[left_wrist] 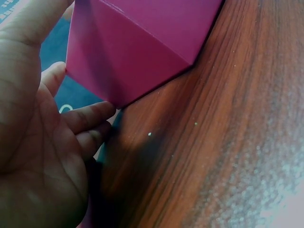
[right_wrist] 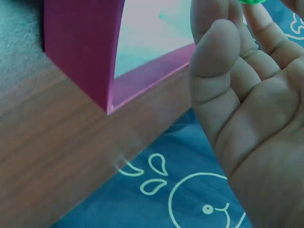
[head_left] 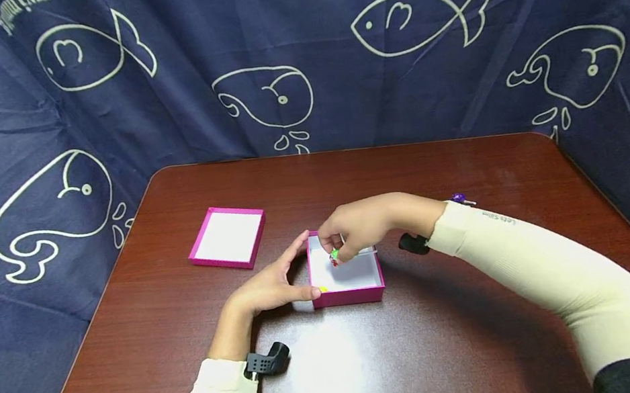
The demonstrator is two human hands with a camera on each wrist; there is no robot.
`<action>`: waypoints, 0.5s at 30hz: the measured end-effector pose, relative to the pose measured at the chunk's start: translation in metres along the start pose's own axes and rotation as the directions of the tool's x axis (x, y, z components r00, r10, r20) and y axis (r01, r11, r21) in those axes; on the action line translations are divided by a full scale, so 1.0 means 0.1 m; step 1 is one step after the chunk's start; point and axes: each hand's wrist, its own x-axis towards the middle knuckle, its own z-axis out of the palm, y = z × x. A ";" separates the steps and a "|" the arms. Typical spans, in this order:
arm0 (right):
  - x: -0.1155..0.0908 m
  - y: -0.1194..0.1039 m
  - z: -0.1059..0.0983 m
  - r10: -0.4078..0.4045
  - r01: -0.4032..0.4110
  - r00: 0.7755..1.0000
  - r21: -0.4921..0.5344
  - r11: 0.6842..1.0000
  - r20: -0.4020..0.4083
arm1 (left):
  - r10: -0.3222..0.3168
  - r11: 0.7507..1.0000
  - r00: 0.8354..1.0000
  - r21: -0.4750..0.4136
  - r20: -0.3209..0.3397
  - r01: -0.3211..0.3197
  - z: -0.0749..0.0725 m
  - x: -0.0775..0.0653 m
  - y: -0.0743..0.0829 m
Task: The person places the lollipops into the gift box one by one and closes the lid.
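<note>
In the head view an uncovered pink box [head_left: 349, 296] with a white inside stands on the table. My left hand [head_left: 270, 288] rests against its left side, thumb at the near corner and forefinger stretched to the far one. The left wrist view shows its fingertips touching the pink wall [left_wrist: 137, 52]. Over the box, my right hand [head_left: 356, 227] pinches a small green-and-red lollipop [head_left: 334, 257]; a white stick [head_left: 367, 252] shows beyond the fingers. A bit of green [right_wrist: 251, 1] appears at the top of the right wrist view. Something small and yellow [head_left: 323, 289] lies inside the box's near left corner.
The box's pink-rimmed lid [head_left: 228, 236], white inside up, lies left of the box. A purple lollipop [head_left: 458, 197] lies behind the right forearm, its stick partly visible. A dark blue curtain [head_left: 291, 37] with white fish drawings hangs behind the brown table [head_left: 131, 360].
</note>
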 end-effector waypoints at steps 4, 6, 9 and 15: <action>0.11 0.04 0.06 -0.002 0.003 1.000 0.033 0.999 -0.021 | 0.006 1.000 1.000 -0.010 -0.004 -0.006 0.00 0.00 0.00; 0.17 0.06 0.11 0.000 0.001 1.000 0.046 0.999 -0.018 | 0.009 1.000 1.000 -0.012 -0.002 -0.009 0.01 0.00 -0.01; 0.23 0.10 0.19 0.009 -0.009 1.000 0.050 0.999 -0.001 | 0.018 1.000 1.000 -0.016 0.001 -0.018 0.01 0.00 -0.02; 0.30 0.15 0.31 0.010 -0.011 1.000 0.065 0.998 0.024 | 0.001 0.999 1.000 -0.036 0.004 -0.001 0.01 0.00 -0.01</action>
